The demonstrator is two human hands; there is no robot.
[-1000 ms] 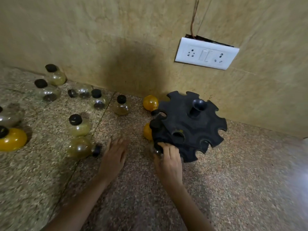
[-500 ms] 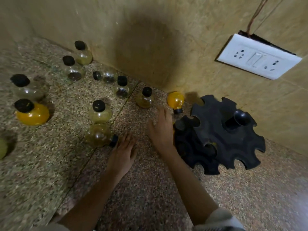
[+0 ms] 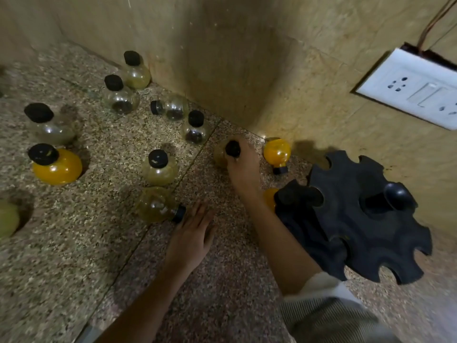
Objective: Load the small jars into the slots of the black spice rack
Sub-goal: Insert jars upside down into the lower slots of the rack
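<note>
Small jars: we see approx. ten scattered on the speckled counter [image 3: 74, 243], left of the black spice rack [image 3: 358, 219]. Our right hand [image 3: 241, 167] grips one pale jar [image 3: 221, 154] by its black cap, nr. the wall. Our left hand [image 3: 193, 233] lies flat, fingers spread, beside a tipped jar [image 3: 155, 204].

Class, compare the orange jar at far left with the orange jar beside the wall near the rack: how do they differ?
The far-left orange jar stands upright, cap on top; the jar by the wall is inverted, cap down. The far-left one looks bigger, being nearer the camera. Both have orange contents and black caps.
</note>
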